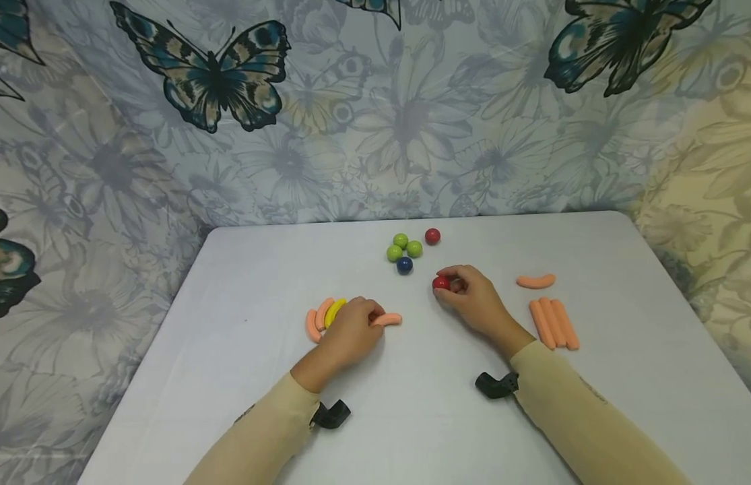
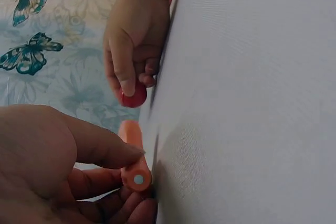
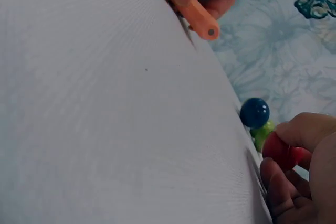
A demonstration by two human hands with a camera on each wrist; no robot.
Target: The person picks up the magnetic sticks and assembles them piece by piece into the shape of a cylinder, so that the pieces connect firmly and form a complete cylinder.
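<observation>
My left hand (image 1: pixel 353 330) pinches a short orange curved rod (image 1: pixel 388 319) between thumb and fingers. A round grey magnet-like disc shows on the rod's end in the left wrist view, on the orange rod (image 2: pixel 131 136). To the right, my right hand (image 1: pixel 477 300) holds a glossy red ball (image 1: pixel 440 283) with thumb and fingertips, close to the table. Beside and partly behind the left hand lie a yellow curved rod (image 1: pixel 334 312) and two orange curved rods (image 1: pixel 312 326). A dark blue ball (image 1: pixel 404 265) rests beyond the hands, apart from both.
Three green balls (image 1: pixel 414 249) cluster behind the blue one, with a second red ball (image 1: pixel 432 236) to their right. Right of the right hand are three straight orange rods (image 1: pixel 554 324) side by side and one curved orange rod (image 1: pixel 535 281). All lie on the white table (image 1: pixel 230 397).
</observation>
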